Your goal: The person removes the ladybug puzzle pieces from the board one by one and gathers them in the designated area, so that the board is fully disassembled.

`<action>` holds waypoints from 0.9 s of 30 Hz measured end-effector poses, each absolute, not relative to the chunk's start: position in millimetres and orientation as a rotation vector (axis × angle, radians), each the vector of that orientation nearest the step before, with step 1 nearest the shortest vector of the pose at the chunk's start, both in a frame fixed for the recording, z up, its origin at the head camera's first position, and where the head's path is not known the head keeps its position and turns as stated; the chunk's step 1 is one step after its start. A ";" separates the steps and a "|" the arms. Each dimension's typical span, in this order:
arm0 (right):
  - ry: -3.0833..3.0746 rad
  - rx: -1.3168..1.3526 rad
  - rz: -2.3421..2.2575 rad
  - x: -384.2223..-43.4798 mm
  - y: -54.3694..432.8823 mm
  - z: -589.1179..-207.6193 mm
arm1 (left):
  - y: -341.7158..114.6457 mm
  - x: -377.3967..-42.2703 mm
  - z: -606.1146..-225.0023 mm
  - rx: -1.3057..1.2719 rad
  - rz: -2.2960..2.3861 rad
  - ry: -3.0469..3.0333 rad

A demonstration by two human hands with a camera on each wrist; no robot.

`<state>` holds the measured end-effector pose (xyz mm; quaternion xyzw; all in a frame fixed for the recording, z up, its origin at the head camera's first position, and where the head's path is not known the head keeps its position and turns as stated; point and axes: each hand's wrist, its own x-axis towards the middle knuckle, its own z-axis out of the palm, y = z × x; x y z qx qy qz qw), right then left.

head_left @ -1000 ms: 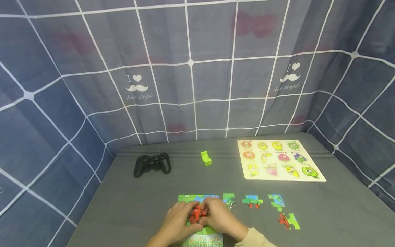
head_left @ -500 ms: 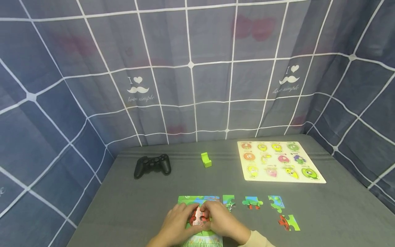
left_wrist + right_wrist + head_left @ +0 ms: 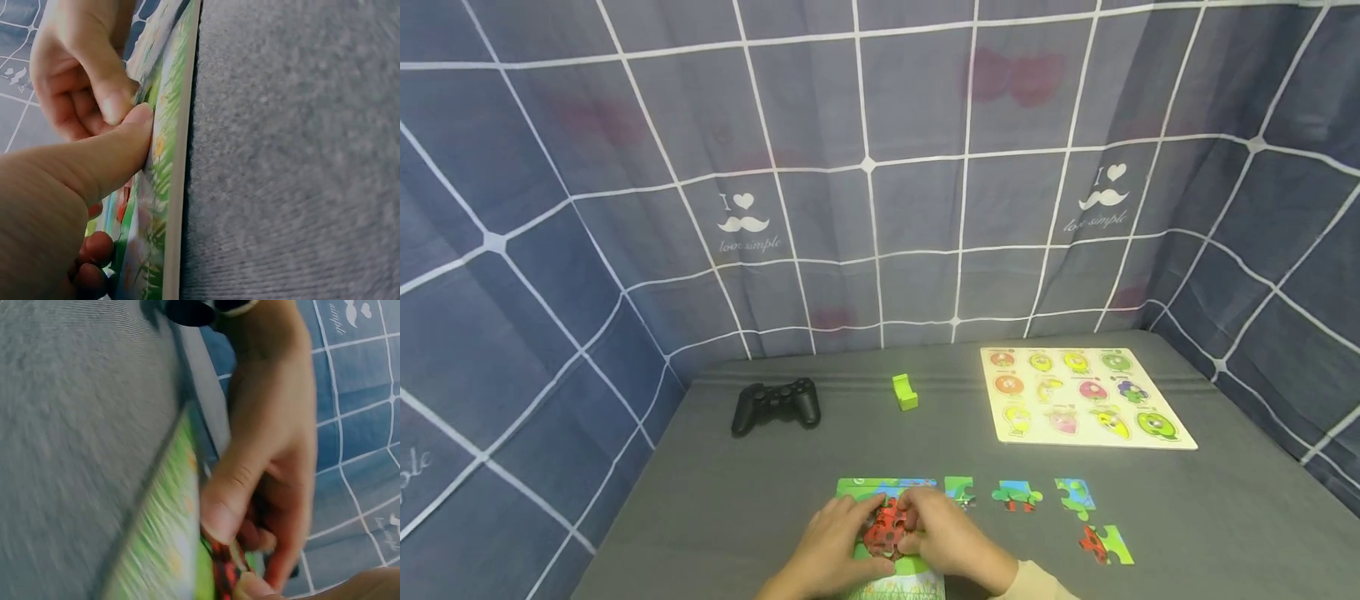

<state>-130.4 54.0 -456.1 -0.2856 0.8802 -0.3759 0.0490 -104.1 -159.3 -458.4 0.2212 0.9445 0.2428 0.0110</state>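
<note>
A picture puzzle board (image 3: 906, 588), green with grass and flowers along its near edge, lies at the front of the table. On it, red ladybug puzzle pieces (image 3: 886, 525) sit between the two hands. The left hand (image 3: 831, 546) rests at the board's left, thumb below the red pieces and index finger above them. The left wrist view has its thumb (image 3: 125, 140) stretched along the board. From the right, the right hand (image 3: 951, 533) pinches a red puzzle piece (image 3: 224, 578) between thumb and fingers. Both hands hide much of the board.
Several loose jigsaw pieces, including a ladybug one (image 3: 1107, 543) and a blue-green one (image 3: 1077, 496), lie right of the board. Farther back are a black game controller (image 3: 777, 405), a small lime-green block (image 3: 905, 392) and a fruit picture board (image 3: 1082, 398). A checked curtain (image 3: 917, 208) encloses the table.
The red piece shifts and tilts between the fingers; half a second ago a bright white patch showed there, now red faces up. The left thumb sits slightly farther from it. The view has shifted slightly.
</note>
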 end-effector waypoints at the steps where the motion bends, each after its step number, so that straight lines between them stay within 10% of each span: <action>1: 2.662 -0.865 -1.170 -131.4 60.8 -452.9 | -158.4 -104.6 -458.9 0.681 0.772 2.927; 17: 2.812 -0.221 -1.158 -104.2 258.9 -444.8 | -164.0 -105.4 -456.6 0.708 0.833 2.902; 27: 3.075 -0.823 -0.995 -96.6 248.1 -463.4 | -161.8 -107.5 -457.9 0.689 0.795 2.895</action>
